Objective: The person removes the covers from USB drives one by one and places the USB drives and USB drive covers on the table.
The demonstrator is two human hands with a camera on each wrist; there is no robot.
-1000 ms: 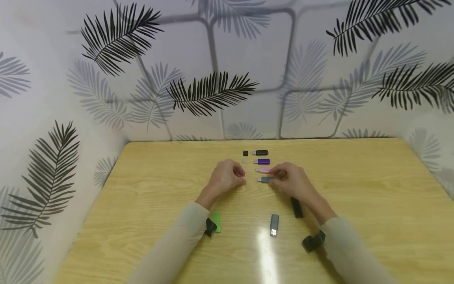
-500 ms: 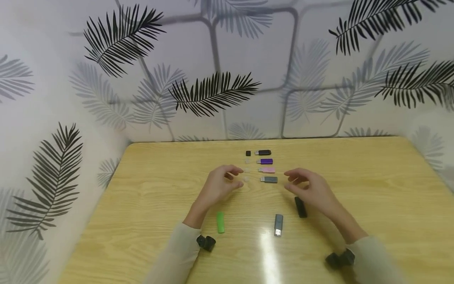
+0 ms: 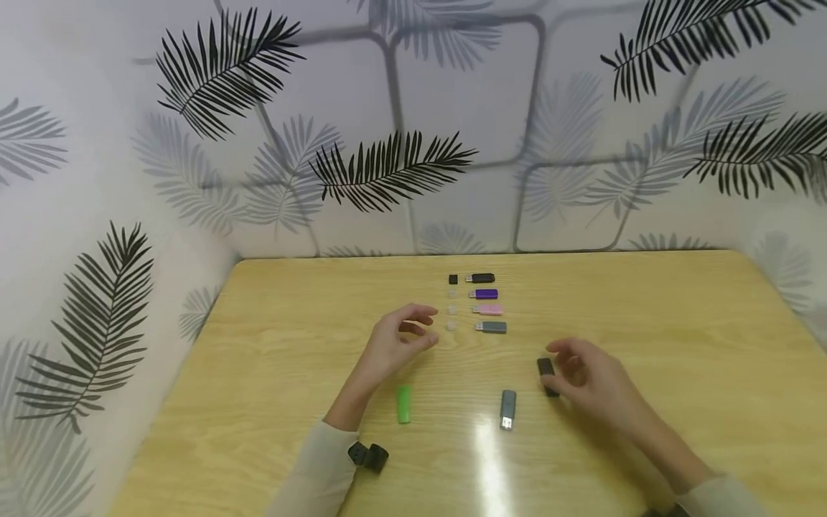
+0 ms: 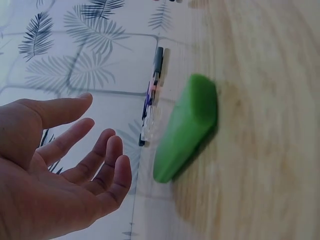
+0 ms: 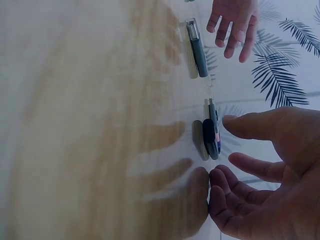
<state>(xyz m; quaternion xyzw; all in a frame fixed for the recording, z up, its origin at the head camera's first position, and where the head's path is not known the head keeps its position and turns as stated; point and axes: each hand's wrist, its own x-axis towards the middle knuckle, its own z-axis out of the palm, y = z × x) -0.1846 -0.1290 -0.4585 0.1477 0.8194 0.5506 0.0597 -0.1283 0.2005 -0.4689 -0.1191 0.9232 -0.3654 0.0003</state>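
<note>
My right hand (image 3: 597, 384) hovers at a black USB stick (image 3: 547, 377), thumb and index finger spread on either side of it. In the right wrist view those fingers stand apart from the black stick (image 5: 208, 132). My left hand (image 3: 394, 347) is held loosely curved with nothing in it, just left of a column of clear caps (image 3: 451, 326). Right of the caps lie uncapped USB sticks: grey (image 3: 492, 327), pink (image 3: 488, 310), purple (image 3: 484, 294) and black (image 3: 481, 278). A small black cap (image 3: 453, 279) lies beside the farthest one.
A green stick-shaped piece (image 3: 403, 405) lies near my left forearm. Between the arms is another grey USB stick (image 3: 507, 410), its metal plug towards me. The wooden table (image 3: 291, 309) ends at a leaf-patterned wall (image 3: 452, 208).
Both hands have left the grey stick and its clear cap, which now lie apart. My right hand has moved right and nearer to the black stick; the left drew back slightly.
</note>
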